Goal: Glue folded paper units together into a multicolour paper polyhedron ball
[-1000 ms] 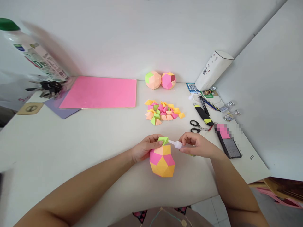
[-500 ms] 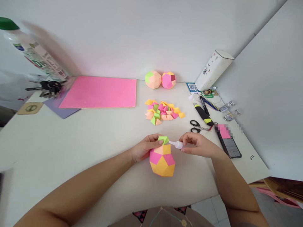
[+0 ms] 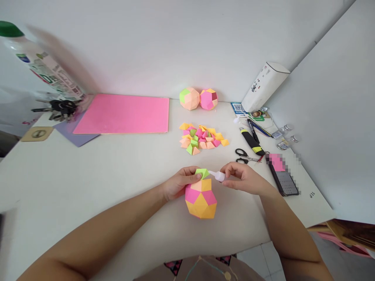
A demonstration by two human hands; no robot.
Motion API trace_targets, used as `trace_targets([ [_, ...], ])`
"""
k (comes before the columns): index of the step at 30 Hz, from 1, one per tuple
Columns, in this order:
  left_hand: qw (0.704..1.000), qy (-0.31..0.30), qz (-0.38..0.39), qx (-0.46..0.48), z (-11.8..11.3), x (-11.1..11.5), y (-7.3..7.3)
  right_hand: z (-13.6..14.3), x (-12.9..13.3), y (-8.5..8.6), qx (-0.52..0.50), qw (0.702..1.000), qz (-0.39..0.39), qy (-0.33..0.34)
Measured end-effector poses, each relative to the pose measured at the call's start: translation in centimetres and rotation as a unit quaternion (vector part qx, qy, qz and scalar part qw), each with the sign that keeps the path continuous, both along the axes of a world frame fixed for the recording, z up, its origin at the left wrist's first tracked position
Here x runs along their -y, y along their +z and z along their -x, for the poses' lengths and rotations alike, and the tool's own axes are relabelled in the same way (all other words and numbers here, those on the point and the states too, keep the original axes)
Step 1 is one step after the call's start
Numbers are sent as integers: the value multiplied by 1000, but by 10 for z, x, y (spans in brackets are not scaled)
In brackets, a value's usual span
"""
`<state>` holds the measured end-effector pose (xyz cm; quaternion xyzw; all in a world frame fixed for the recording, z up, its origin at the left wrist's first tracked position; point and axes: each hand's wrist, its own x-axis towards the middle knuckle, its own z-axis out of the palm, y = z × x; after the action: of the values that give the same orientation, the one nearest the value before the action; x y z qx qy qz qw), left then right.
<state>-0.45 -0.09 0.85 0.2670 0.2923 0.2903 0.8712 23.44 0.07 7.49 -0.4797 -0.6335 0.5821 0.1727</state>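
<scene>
Pinched between the thumb and fingers of my left hand (image 3: 183, 181) is a green folded paper piece (image 3: 203, 172). Just below it sits a many-sided paper ball (image 3: 200, 201) in orange, pink and peach, its upper left side partly hidden by that hand. My right hand (image 3: 241, 177) is closed on a small white glue bottle (image 3: 219, 176) with a thin nozzle. The nozzle's tip is at the right edge of the green piece. Farther back lies a loose pile of folded paper pieces (image 3: 202, 137) in green, pink, orange and peach.
Two finished-looking paper balls (image 3: 189, 99) stand by the wall. Scissors (image 3: 245, 157), a box cutter (image 3: 252, 141) and a phone (image 3: 283, 175) lie to the right. A pink sheet (image 3: 125, 114), keys (image 3: 63, 107) and a tall bottle (image 3: 47, 64) occupy the left back.
My right hand has shifted slightly left, bringing the glue nozzle against the edge of the green paper piece. My left hand and the paper ball have stayed in place.
</scene>
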Motion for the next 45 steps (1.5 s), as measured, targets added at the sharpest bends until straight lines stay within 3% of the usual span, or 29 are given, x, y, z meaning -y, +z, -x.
trace_targets([
  [4,1000,1,1,1,0,0,0,-1,0,2,-5,1000,-2,-21],
  [11,1000,-1,-2,-5,0,0,1,1,1,0,-4,1000,-7,17],
  [17,1000,-4,1,2,0,-1,1,0,0,-5,-38,997,2,-72],
  [25,1000,0,-2,-1,0,-1,0,1,1,1,-12,999,-9,28],
  [30,1000,1,2,-2,0,-1,1,0,1,2,-4,1000,-14,-19],
  [35,1000,0,-1,3,0,-1,2,1,2,3,-3,999,-17,36],
  [41,1000,3,1,7,0,-1,1,1,2,4,13,1000,-25,7],
  [45,1000,1,0,7,0,0,0,2,3,4,3,1000,-22,22],
])
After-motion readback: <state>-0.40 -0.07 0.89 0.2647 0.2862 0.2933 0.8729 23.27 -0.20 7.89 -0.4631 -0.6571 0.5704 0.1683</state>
